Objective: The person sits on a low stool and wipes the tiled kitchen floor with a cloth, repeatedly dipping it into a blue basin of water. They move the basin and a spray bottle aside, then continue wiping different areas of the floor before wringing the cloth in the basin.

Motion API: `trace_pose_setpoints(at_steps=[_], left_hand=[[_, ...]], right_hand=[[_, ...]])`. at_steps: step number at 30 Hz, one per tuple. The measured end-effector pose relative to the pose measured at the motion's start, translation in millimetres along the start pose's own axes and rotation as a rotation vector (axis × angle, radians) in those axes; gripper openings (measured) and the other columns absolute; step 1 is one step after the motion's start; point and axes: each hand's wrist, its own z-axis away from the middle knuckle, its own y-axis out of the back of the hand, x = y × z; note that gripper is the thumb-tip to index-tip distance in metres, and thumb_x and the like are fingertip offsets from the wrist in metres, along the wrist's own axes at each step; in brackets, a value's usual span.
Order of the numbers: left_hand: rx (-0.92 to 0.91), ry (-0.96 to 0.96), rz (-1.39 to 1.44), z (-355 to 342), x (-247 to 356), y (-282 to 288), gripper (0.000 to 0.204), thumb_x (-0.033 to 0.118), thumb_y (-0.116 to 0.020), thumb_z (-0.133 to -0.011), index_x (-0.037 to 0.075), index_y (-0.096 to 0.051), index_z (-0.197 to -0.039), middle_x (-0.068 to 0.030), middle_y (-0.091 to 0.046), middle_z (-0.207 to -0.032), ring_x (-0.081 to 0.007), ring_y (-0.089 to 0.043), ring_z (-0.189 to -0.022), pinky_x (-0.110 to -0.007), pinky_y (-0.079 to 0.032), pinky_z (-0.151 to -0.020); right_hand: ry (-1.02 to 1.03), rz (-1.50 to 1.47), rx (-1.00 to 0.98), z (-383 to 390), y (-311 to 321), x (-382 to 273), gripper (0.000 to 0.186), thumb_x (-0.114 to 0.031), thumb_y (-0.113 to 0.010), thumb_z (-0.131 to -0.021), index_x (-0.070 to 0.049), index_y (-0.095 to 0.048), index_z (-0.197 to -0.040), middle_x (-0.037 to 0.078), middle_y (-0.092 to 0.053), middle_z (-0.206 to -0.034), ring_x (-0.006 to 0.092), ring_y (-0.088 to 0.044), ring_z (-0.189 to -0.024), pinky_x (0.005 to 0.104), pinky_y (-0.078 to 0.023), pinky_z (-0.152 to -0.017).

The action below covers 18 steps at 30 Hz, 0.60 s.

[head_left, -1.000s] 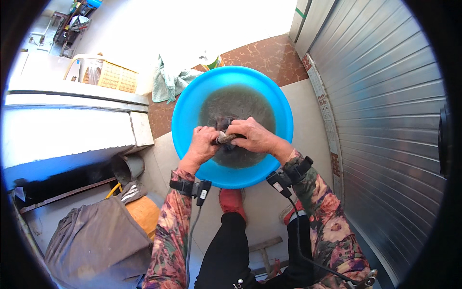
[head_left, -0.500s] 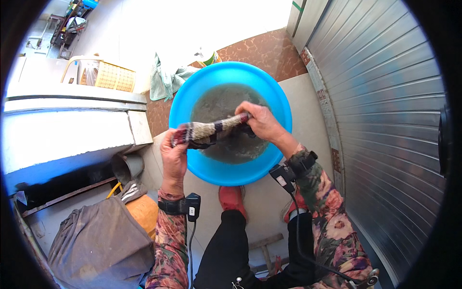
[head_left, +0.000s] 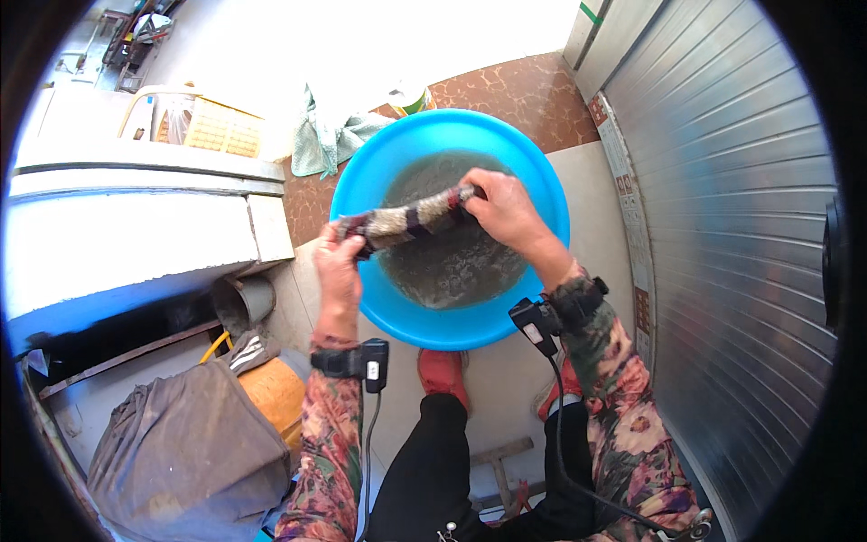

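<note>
Between my two hands a wet-looking striped knitted cloth [head_left: 390, 222] in beige, black and dark red is stretched over a round blue basin [head_left: 386, 303]. My left hand [head_left: 339, 271] grips its lower left end by the basin's left rim. The upper right end is pinched in my right hand [head_left: 508, 212], above the basin. Murky grey water [head_left: 452, 271] fills the bottom of the basin beneath the cloth.
A pale green cloth [head_left: 330, 140] lies beyond the basin at left, near a yellow woven basket [head_left: 221, 128]. A ribbed metal shutter [head_left: 741, 217] stands at right. Lower left are a grey bucket [head_left: 246, 303] and dark fabric [head_left: 190, 443] over an orange object.
The view has shifted slightly, with the basin sitting a little further right. Both hands keep hold of the cloth, and its left end is now slightly higher and nearer the basin.
</note>
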Motion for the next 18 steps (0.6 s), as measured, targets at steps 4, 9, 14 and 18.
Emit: trace_pose_setpoints(at_steps=[4,9,14,18], left_hand=[[0.156,0.093,-0.287,-9.9,-77.8,6.1,0.044,0.001,-0.062,-0.083,-0.001,-0.052,-0.125,-0.012,-0.061,-0.116,-0.0211,-0.06,-0.104,-0.033,-0.048,-0.092],[0.134,0.206,-0.95,-13.6,-126.5,-21.5,0.073,0.038,-0.068,-0.085,0.01,-0.037,-0.146,-0.0324,-0.035,-0.141,-0.0462,-0.036,-0.129,-0.05,-0.034,-0.106],[0.142,0.609,0.011,-7.2,-130.7,-42.4,0.064,0.056,-0.052,-0.093,0.014,-0.046,-0.141,-0.0225,-0.044,-0.137,-0.0396,-0.043,-0.126,-0.048,-0.041,-0.1],[-0.013,0.587,0.491,-1.6,-102.9,-30.6,0.047,0.051,-0.046,-0.099,0.006,-0.061,-0.1,-0.0092,-0.065,-0.092,-0.0236,-0.063,-0.085,-0.038,-0.053,-0.075]], right_hand=[[-0.162,0.3,0.001,0.9,-36.6,53.9,0.041,-0.028,-0.072,-0.083,-0.011,-0.059,-0.119,0.021,-0.043,-0.124,0.0432,-0.042,-0.119,0.0566,-0.042,-0.092],[-0.403,0.347,0.148,11.5,-92.8,76.5,0.052,-0.031,-0.068,-0.086,-0.014,-0.051,-0.132,0.023,-0.023,-0.14,0.0487,-0.03,-0.121,0.0626,-0.035,-0.094],[-0.303,-0.193,0.0,4.7,-115.1,54.0,0.017,-0.016,-0.066,-0.077,-0.006,-0.06,-0.09,0.015,-0.053,-0.104,0.038,-0.049,-0.104,0.0467,-0.045,-0.074],[0.103,-0.271,-0.011,35.3,-114.9,10.9,0.012,-0.013,-0.063,-0.072,-0.005,-0.055,-0.076,0.012,-0.053,-0.089,0.0346,-0.05,-0.089,0.0438,-0.04,-0.072]])
